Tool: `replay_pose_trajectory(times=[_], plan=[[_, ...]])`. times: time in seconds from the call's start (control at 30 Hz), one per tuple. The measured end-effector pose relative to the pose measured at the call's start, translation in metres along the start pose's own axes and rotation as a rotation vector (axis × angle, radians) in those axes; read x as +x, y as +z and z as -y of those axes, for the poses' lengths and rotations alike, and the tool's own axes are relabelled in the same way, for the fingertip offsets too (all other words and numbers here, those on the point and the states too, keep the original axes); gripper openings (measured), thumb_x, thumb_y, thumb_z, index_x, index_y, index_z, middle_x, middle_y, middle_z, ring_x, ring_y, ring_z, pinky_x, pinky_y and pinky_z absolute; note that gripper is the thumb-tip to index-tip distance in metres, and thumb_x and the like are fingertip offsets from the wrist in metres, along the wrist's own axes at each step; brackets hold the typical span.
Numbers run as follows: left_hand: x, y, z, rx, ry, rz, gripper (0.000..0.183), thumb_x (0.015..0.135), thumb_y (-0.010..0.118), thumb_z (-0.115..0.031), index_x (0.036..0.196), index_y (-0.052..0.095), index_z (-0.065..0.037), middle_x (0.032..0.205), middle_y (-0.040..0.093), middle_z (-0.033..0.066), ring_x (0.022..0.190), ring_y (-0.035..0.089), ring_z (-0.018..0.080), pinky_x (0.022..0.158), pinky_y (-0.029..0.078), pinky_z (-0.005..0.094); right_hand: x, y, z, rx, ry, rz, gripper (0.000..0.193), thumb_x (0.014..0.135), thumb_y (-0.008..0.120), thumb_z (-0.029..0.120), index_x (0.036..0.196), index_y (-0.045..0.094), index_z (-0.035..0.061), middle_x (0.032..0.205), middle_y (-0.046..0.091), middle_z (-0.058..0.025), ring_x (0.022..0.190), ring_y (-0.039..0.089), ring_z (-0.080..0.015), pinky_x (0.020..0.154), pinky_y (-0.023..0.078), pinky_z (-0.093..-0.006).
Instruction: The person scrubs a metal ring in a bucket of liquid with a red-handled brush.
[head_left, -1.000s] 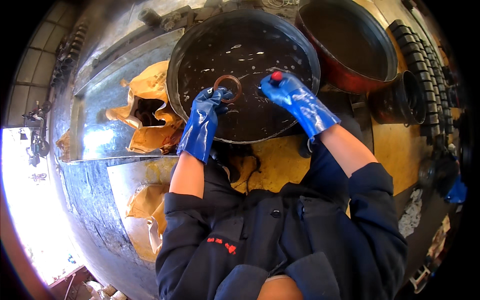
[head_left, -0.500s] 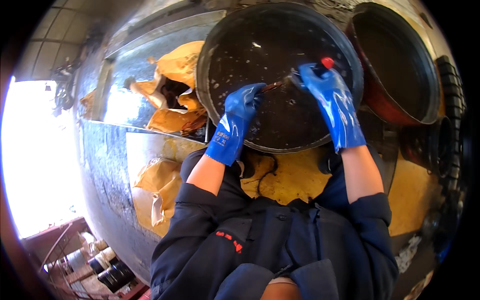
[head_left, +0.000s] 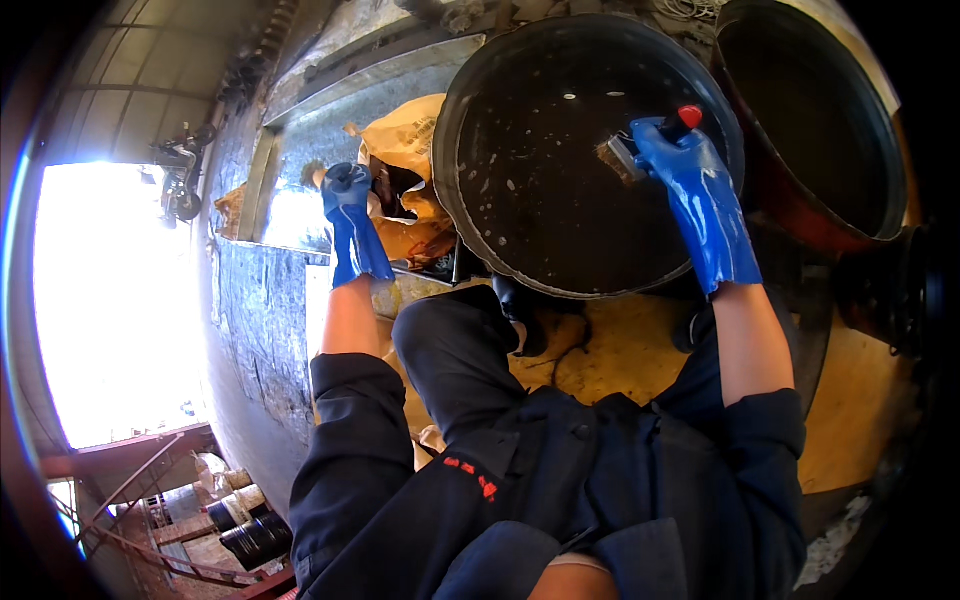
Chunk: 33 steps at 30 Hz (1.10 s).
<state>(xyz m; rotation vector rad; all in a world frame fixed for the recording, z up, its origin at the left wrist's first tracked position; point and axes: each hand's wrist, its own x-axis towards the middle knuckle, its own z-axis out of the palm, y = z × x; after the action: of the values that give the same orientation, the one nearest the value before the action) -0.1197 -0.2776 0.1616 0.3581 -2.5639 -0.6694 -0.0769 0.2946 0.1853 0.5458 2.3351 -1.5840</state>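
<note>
My right hand (head_left: 680, 155), in a long blue rubber glove, is closed around a flat brush (head_left: 622, 158) with a metal ferrule and a red-tipped handle. Its bristles point left over dark liquid in a large round tub (head_left: 448, 215). My left hand (head_left: 347, 187), gloved the same way, is off the tub's left side, fingers curled, above a metal tray (head_left: 275, 165). What it holds, if anything, is hidden. Just beside its fingers is a small brownish piece (head_left: 315, 173). A torn orange-yellow bag (head_left: 405, 135) with dark contents lies in the tray, right of that hand.
A second round tub (head_left: 880, 225), reddish outside, stands close on the right. Several cylindrical containers (head_left: 255, 540) lie at the lower left beyond a railing (head_left: 130, 495). Yellowish flooring (head_left: 620, 355) shows between my legs.
My left hand has swung left from over the tub to the tray; the brown piece it held is no longer visible. My right hand keeps the brush over the tub. The view has shifted left.
</note>
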Motion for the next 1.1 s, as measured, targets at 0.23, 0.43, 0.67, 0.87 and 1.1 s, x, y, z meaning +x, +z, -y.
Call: replay_pose_trajectory(times=[0.23,0.43,0.67,0.87,1.1], plan=[[-0.112,0.118,-0.186,-0.368,0.011,0.611,0.048,0.092,0.081,-0.016,0.134,0.064,0.001,0.117,0.074,0.0138,0.102,0.072,0.0195,0.086,0.058,0.0312,0.011,-0.035,-0.034,-0.099,-0.034,-0.128,0.047,0.09,0.061,0.052,0.098,0.081,0.0107,0.091,0.078,-0.0128,0.094,0.074,-0.0253,0.092,0.053,-0.0387],[-0.18,0.179,-0.236,0.196,0.254,1.118,0.09,0.08,0.087,-0.04,0.152,0.05,-0.002,0.147,0.061,0.0213,0.133,0.063,0.0325,0.111,0.051,0.0416,-0.01,-0.028,-0.016,-0.078,-0.127,-0.15,0.045,0.094,0.057,0.051,0.103,0.081,0.0136,0.09,0.078,-0.0128,0.091,0.075,-0.0282,0.092,0.055,-0.0415],[-0.211,0.251,-0.253,0.748,0.311,1.34,0.078,0.075,0.087,-0.034,0.143,0.06,-0.006,0.137,0.069,0.0182,0.129,0.065,0.0361,0.109,0.053,0.043,-0.012,-0.046,-0.031,0.018,-0.112,-0.152,0.035,0.091,0.059,0.04,0.096,0.078,0.0119,0.084,0.075,-0.0126,0.082,0.074,-0.0288,0.083,0.056,-0.0405],[-0.221,0.254,-0.231,0.869,0.363,1.283,0.066,0.077,0.083,-0.031,0.136,0.065,-0.005,0.137,0.068,0.0201,0.13,0.064,0.0359,0.109,0.053,0.0428,-0.018,-0.044,-0.026,0.007,-0.104,-0.11,0.038,0.096,0.061,0.044,0.098,0.08,0.0111,0.079,0.076,-0.0079,0.076,0.072,-0.0161,0.082,0.057,-0.0337],[-0.223,0.25,-0.218,0.59,0.211,1.243,0.06,0.079,0.082,-0.025,0.131,0.066,-0.001,0.132,0.07,0.0233,0.125,0.067,0.0372,0.106,0.053,0.043,-0.024,-0.048,-0.032,0.157,-0.078,-0.102,0.026,0.089,0.062,0.032,0.093,0.076,0.0111,0.078,0.073,-0.0109,0.076,0.073,-0.026,0.079,0.057,-0.0385]])
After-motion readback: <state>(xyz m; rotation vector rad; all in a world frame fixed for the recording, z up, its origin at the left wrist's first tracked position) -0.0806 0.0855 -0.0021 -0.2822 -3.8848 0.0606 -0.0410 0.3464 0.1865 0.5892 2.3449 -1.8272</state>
